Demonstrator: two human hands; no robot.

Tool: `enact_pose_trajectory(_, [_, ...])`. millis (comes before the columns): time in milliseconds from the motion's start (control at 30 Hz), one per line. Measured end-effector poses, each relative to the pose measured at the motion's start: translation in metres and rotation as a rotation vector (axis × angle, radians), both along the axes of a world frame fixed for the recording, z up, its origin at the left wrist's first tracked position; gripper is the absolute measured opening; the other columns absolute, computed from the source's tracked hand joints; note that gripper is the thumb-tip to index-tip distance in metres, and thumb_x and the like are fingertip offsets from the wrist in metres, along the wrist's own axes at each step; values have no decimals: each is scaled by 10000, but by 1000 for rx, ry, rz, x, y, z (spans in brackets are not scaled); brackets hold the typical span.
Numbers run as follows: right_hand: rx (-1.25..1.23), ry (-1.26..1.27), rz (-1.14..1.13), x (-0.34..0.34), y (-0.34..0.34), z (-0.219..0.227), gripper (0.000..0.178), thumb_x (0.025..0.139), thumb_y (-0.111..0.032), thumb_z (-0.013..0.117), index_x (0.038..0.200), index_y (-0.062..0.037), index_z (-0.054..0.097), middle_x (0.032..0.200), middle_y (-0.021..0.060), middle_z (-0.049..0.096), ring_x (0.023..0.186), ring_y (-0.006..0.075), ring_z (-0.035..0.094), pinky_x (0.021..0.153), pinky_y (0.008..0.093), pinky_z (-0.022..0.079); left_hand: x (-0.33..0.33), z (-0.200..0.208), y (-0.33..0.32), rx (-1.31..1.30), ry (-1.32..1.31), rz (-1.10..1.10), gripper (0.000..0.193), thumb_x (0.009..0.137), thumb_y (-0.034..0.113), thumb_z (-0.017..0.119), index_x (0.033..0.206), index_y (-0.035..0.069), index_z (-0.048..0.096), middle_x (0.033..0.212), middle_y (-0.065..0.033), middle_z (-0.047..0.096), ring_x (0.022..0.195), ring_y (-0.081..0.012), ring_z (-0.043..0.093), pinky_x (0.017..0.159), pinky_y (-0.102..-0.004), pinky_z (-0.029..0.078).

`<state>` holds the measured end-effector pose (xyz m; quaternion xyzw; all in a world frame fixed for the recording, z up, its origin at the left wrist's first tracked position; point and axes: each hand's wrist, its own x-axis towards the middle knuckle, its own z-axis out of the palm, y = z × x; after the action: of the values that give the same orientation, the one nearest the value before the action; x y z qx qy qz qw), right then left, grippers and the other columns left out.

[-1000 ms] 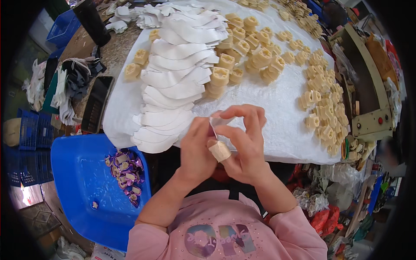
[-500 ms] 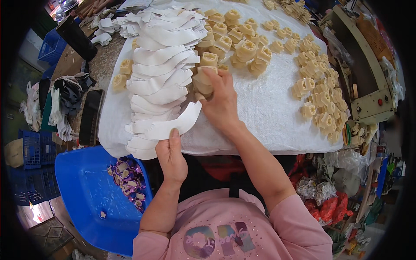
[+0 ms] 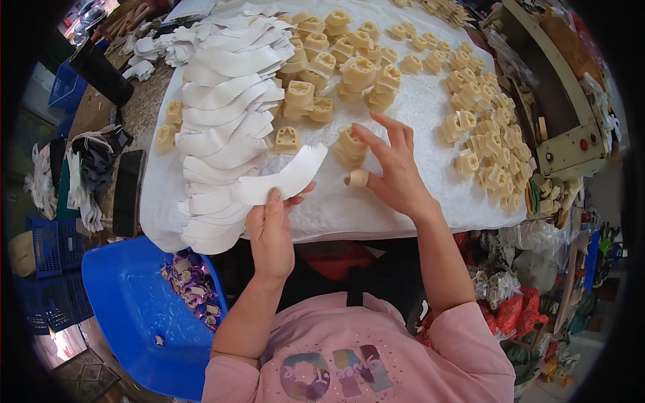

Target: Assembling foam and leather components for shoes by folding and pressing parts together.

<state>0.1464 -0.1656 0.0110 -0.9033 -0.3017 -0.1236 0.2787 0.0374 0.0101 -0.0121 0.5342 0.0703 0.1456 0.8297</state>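
My left hand point(image 3: 272, 232) is closed on a curved white strip point(image 3: 285, 178) with a notched end, pinched between thumb and fingers. The strip hangs over the near end of a long row of overlapping white strips point(image 3: 222, 121). My right hand point(image 3: 396, 171) is open, its fingers spread, beside a short stack of beige moulded pieces point(image 3: 350, 148) standing on the white covering. Its index finger lies against or just over the stack; contact is unclear. A pale wrap circles the thumb. A single beige piece point(image 3: 287, 140) sits between the strips and the stack.
More beige pieces point(image 3: 356, 70) stand in stacks at the far middle, and many lie along the right point(image 3: 494, 141). A blue tub point(image 3: 134, 316) with purple-and-beige bits is at lower left. A dark phone-like slab point(image 3: 127, 191) lies left; a machine frame point(image 3: 571, 154) stands right.
My right hand has brought the beige stack rightward and nearer, away from the others, and its fingers have spread. My left hand has moved slightly right, lifting the white strip farther from the row.
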Motion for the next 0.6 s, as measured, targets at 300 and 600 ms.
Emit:
enact_pose_trajectory(300, [-9, -190, -129, 3, 32, -3, 204, 628, -55, 670, 809, -43, 579, 967, 120, 533, 840, 293, 581, 626, 387, 510, 45, 5, -33, -244, -61, -174, 462, 1004, 324, 319, 1326, 0, 387, 1350, -158, 432, 1240, -287, 439, 1073, -431, 296])
enact_pose_trajectory(600, [1143, 620, -344, 21, -4, -18, 396, 758, -56, 683, 1125, 17, 555, 985, 81, 593, 864, 164, 619, 730, 313, 540, 47, 1, -38, 14, -30, -166, 421, 1005, 213, 330, 1301, -83, 386, 1354, -145, 429, 1278, -263, 403, 1105, -377, 269])
